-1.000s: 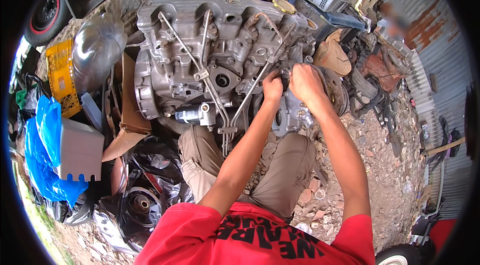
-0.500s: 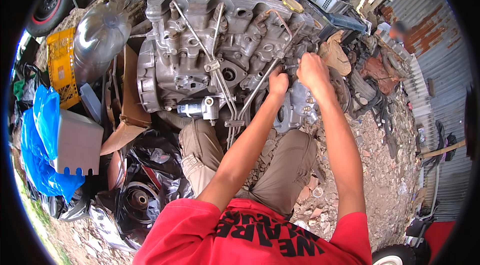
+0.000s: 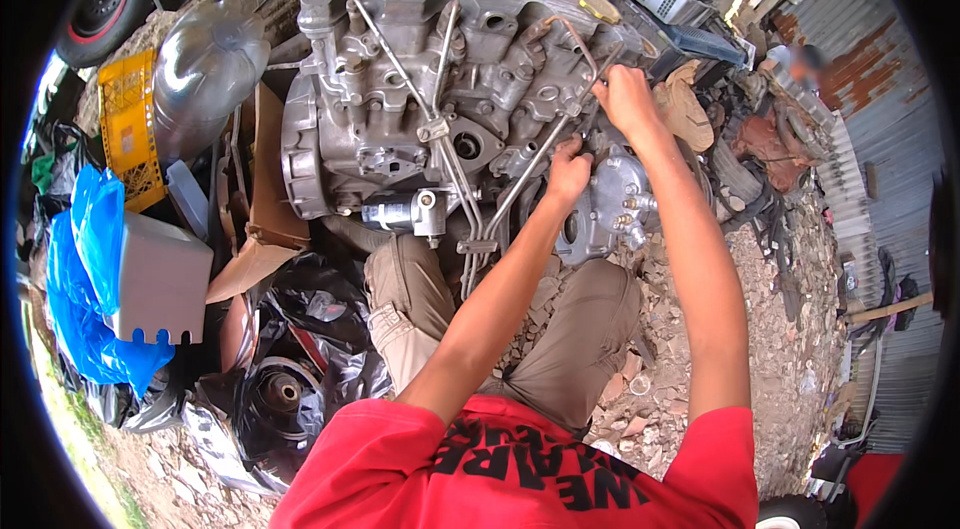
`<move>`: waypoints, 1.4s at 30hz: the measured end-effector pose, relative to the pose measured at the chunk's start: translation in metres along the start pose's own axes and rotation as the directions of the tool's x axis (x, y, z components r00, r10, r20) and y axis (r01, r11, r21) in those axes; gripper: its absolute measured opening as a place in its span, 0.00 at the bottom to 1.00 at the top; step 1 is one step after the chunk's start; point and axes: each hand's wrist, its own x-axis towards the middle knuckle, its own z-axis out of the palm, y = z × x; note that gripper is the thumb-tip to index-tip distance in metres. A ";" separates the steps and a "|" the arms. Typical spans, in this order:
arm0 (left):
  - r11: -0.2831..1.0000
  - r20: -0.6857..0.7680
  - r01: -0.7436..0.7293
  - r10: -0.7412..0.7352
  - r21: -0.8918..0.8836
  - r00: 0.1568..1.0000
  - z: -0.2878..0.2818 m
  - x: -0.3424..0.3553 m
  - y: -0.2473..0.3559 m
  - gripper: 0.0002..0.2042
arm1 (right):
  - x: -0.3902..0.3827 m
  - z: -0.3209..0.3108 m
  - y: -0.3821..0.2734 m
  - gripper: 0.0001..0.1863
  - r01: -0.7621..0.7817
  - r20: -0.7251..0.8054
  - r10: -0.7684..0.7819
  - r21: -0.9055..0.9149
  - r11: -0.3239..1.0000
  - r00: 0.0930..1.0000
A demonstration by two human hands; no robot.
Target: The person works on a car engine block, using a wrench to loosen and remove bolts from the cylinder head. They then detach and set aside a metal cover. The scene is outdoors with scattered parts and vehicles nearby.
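Observation:
A large grey engine block (image 3: 400,89) lies in front of me, with thin metal pipes (image 3: 462,194) running across its face. My left hand (image 3: 568,172) is closed at the block's right end, thumb up, beside the slanting pipe; whatever its curled fingers hold is hidden. Higher and to the right, my right hand (image 3: 630,101) has its fingers pinched together near the upper end of that pipe. Any small thing in that pinch is too hidden to name. Just below the hands, a grey metal housing (image 3: 607,201) with brass-coloured fittings sits at the block's right end.
On the left are a yellow crate (image 3: 130,134), a big clear plastic bottle (image 3: 205,79), a cardboard box (image 3: 265,179) and a grey bin (image 3: 165,279) with blue plastic. Rubble (image 3: 700,349) covers the ground at right, before a corrugated metal wall (image 3: 880,149). A person stands far right.
My right hand has moved up and away from my left hand, toward the pipe's upper end. My left hand stays by the block's right end.

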 end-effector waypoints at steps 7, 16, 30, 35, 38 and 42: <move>0.979 0.085 -0.058 0.042 0.196 0.995 -0.008 0.000 0.006 0.30 | -0.009 -0.007 -0.008 0.13 0.079 0.041 -0.076 -0.084 0.993 0.996; 0.944 0.133 -0.111 0.072 0.310 0.988 -0.010 -0.004 0.011 0.31 | -0.015 -0.007 -0.002 0.15 0.040 0.011 -0.039 -0.092 0.995 0.999; 0.969 0.239 -0.064 0.005 0.239 0.971 -0.032 0.008 0.013 0.26 | -0.030 0.005 -0.008 0.11 0.426 0.228 -0.384 -0.695 0.579 0.895; 0.993 0.341 0.048 -0.082 0.107 0.937 -0.034 0.008 0.020 0.26 | -0.034 0.005 -0.012 0.14 0.400 0.305 -0.262 -0.748 0.529 0.916; 0.979 0.336 -0.020 -0.050 0.202 0.940 -0.040 0.010 0.022 0.24 | -0.060 0.008 -0.022 0.16 0.300 0.232 -0.190 -0.736 0.608 0.954; 0.989 0.287 0.003 -0.046 0.150 0.957 -0.042 0.007 0.022 0.26 | -0.096 0.007 -0.041 0.20 0.267 0.215 -0.163 -0.679 0.684 0.963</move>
